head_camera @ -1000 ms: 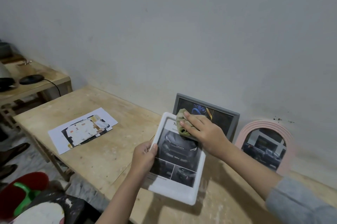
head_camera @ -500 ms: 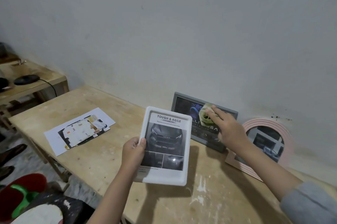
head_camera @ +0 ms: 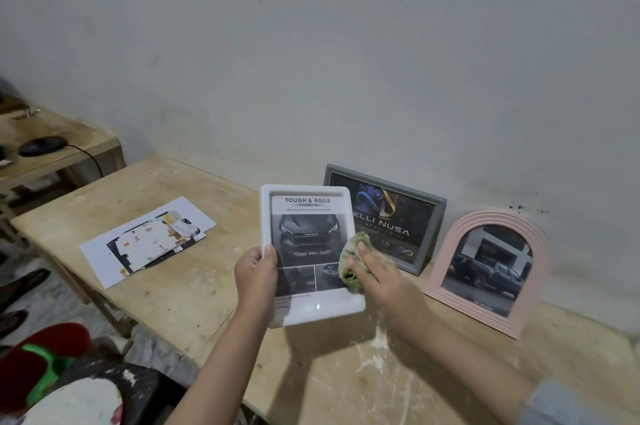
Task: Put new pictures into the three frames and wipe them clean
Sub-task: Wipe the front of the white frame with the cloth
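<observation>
My left hand point(head_camera: 257, 273) grips the left edge of a white frame point(head_camera: 304, 196) and holds it upright above the wooden table point(head_camera: 173, 286); a dark car picture headed "TOUGH & AGILE" sits inside. My right hand point(head_camera: 377, 277) presses a green cloth point(head_camera: 351, 256) against the frame's right side, fingers fairly straight and blurred. Behind, a grey frame point(head_camera: 431, 234) with a dark logo picture leans on the wall. To its right stands a pink arched frame point(head_camera: 450, 251) holding a picture of a truck.
Loose printed pictures on a white sheet point(head_camera: 152, 241) lie on the table's left part. A lower wooden side table point(head_camera: 69, 144) with a black round object point(head_camera: 42, 146) and cable is at far left. Red and green items point(head_camera: 41, 362) sit below the table's front edge.
My right hand brought the cloth from the grey frame back onto the white frame's lower right. My left hand keeps the white frame raised, now nearer the grey frame.
</observation>
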`<action>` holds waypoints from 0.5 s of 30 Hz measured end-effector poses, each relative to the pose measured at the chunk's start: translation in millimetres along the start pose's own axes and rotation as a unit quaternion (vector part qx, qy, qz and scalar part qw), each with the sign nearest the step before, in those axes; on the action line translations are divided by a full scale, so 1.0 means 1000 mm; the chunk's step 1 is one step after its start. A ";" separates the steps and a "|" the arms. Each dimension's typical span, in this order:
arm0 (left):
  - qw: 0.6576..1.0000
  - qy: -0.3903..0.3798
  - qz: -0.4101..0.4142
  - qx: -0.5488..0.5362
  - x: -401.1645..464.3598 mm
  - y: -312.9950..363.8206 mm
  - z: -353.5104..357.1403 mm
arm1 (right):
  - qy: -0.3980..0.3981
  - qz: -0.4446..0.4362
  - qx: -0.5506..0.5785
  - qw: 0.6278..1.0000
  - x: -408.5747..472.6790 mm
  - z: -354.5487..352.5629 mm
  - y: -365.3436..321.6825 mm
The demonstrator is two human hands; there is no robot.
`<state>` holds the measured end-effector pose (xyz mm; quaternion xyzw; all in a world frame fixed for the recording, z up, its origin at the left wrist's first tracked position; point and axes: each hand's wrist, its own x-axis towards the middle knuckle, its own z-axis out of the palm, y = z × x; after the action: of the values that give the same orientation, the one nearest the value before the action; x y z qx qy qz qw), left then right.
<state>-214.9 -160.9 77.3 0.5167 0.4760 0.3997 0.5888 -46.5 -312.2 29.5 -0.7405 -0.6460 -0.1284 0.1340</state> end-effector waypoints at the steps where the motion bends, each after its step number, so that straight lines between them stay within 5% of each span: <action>1: 1.000 0.009 -0.002 -0.004 0.002 0.000 -0.001 | -0.013 0.003 0.002 1.000 -0.007 0.001 -0.003; 7: 0.998 0.056 0.024 -0.005 0.015 0.000 -0.005 | -0.202 0.021 0.134 0.970 -0.031 0.002 0.006; 10: 0.999 0.038 0.015 -0.025 0.012 0.007 -0.005 | -0.082 0.075 0.261 0.959 -0.021 -0.009 0.012; 15: 0.999 -0.021 0.015 0.023 -0.009 0.007 0.004 | 0.142 0.078 0.278 0.947 0.032 -0.051 0.001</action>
<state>-212.7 -169.7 85.5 0.5460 0.4646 0.3864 0.5803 -42.1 -301.6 88.0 -0.6959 -0.5701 -0.0367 0.4350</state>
